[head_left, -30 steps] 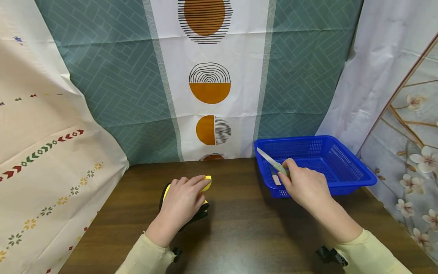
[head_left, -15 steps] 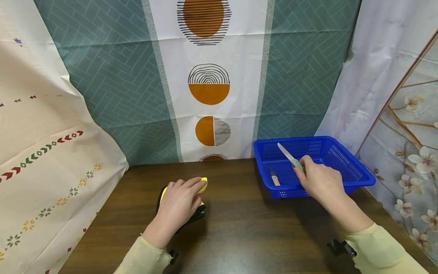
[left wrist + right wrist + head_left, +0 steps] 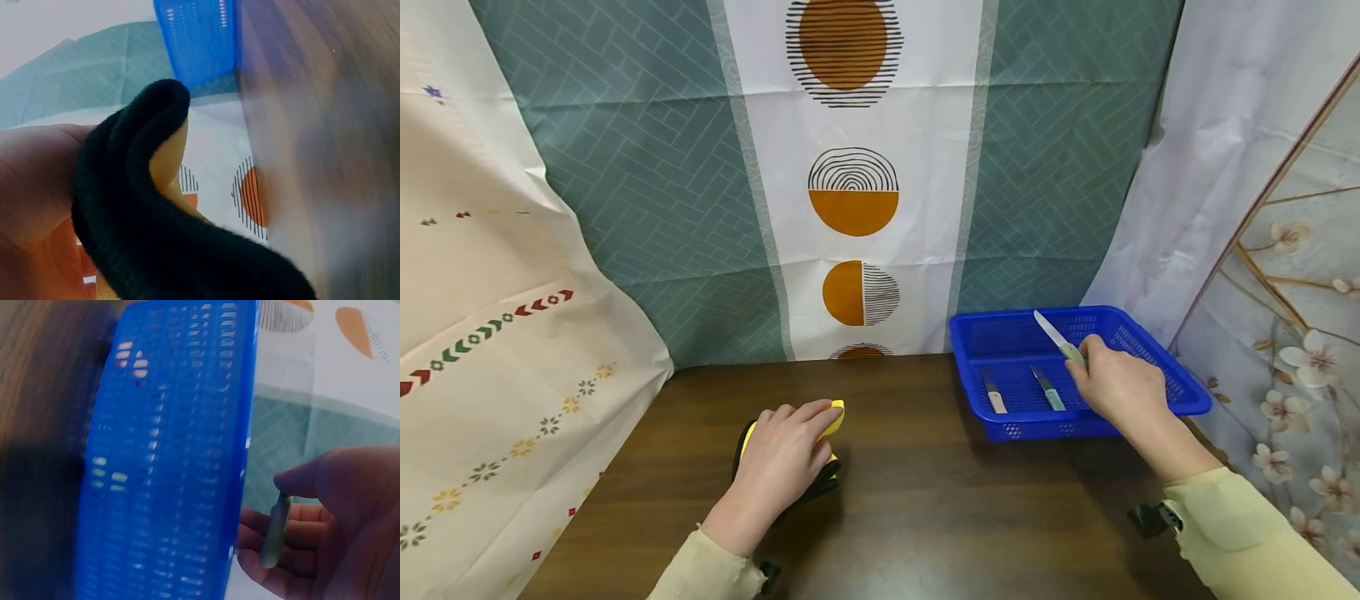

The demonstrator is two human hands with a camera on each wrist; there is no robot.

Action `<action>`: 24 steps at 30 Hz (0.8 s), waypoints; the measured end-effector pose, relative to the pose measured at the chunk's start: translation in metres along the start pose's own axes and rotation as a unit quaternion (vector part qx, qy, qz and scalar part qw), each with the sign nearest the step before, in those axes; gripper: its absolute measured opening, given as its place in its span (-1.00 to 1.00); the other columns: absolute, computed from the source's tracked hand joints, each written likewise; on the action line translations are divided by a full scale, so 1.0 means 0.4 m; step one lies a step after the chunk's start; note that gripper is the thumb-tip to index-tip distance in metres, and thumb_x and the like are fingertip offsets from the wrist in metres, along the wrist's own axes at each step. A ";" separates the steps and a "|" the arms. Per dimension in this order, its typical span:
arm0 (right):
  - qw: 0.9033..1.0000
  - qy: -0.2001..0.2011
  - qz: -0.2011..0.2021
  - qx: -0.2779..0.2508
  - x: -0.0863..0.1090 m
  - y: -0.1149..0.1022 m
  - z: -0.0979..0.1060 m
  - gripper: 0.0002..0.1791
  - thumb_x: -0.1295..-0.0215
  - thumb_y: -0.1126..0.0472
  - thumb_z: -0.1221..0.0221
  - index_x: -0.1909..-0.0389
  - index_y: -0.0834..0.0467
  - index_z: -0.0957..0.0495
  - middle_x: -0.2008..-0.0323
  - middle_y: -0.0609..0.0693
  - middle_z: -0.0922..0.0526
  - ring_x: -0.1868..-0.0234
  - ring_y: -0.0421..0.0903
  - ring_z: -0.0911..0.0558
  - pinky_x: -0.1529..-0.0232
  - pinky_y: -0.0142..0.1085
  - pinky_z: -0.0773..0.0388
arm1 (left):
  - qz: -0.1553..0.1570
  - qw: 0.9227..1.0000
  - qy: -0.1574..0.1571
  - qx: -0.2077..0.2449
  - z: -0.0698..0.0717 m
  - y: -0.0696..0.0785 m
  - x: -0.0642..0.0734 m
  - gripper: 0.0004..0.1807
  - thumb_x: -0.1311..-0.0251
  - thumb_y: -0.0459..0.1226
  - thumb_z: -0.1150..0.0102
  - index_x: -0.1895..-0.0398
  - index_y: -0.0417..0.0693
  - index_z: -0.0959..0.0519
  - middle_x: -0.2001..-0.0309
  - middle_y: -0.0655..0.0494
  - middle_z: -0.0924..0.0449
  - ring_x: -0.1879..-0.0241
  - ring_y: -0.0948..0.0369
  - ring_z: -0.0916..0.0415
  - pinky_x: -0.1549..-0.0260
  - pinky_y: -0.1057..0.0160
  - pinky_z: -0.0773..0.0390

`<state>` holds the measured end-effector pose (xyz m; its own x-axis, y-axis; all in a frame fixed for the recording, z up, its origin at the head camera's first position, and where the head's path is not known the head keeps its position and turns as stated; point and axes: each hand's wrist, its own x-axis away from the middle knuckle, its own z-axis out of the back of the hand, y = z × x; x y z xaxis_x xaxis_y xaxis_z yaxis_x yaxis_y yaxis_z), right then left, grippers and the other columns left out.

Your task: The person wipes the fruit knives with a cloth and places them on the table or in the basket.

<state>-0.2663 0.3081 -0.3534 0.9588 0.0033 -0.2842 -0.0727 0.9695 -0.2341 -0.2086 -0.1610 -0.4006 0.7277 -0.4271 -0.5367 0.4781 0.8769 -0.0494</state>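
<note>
My right hand [image 3: 1122,382] holds a knife [image 3: 1058,337] by its green handle, blade pointing up and left, over the blue basket [image 3: 992,430]. In the right wrist view the green handle [image 3: 277,531] lies between thumb and fingers. Inside the basket lie a knife with a pale pink handle [image 3: 996,402] and one with a teal handle [image 3: 1054,399]. At the left, my left hand [image 3: 782,458] grips a folded yellow cloth with black edging [image 3: 835,417]. Its thick black edge [image 3: 125,187] fills much of the left wrist view; the palm hides most of the cloth.
The basket stands at the back right of the brown wooden table [image 3: 910,500], near the hanging curtain [image 3: 1060,167]. A patterned cream cloth [image 3: 535,350] hangs along the left side, and a floral one [image 3: 1292,400] along the right.
My right hand has moved right with the green-handled knife, further over the basket, bringing the teal-handled knife into view. My left hand keeps its grip on the cloth; the head view has shifted slightly.
</note>
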 end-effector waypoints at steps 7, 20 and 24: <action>1.000 -0.020 -0.018 -0.004 -0.043 0.038 -0.030 -0.68 -0.63 0.03 -0.18 0.11 0.26 -0.52 0.30 0.23 -0.56 0.31 0.28 -0.62 0.36 0.26 -0.53 | -0.001 1.000 0.001 -0.001 -0.004 -0.016 0.004 -0.54 -0.24 -0.34 -0.53 -0.23 0.05 -0.79 -0.21 0.00 -0.77 0.23 -0.08 -0.65 0.27 -0.01 -0.53; 0.991 -0.114 -0.061 0.030 -0.099 0.080 -0.043 -0.57 -0.59 0.04 -0.13 -0.02 0.40 -0.51 0.06 0.49 -0.66 0.05 0.55 -0.66 0.18 0.43 -0.58 | 0.012 1.000 -0.007 0.002 -0.010 -0.016 0.013 -0.55 -0.25 -0.34 -0.49 -0.23 0.04 -0.80 -0.20 0.01 -0.78 0.24 -0.06 -0.64 0.25 -0.02 -0.54; 0.985 -0.152 -0.077 0.038 -0.115 0.092 -0.048 -0.54 -0.54 0.05 -0.14 -0.05 0.44 -0.54 0.02 0.51 -0.66 0.04 0.50 -0.66 0.10 0.43 -0.57 | 0.016 1.000 -0.012 0.004 -0.009 -0.015 0.016 -0.55 -0.27 -0.33 -0.48 -0.25 0.05 -0.79 -0.21 0.01 -0.77 0.24 -0.05 -0.63 0.26 0.00 -0.52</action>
<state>-0.3183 0.3389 -0.3669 0.9957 -0.0821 0.0436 0.0886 0.9798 -0.1793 -0.2086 -0.1683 -0.4068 0.7536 -0.4045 -0.5181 0.4584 0.8883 -0.0268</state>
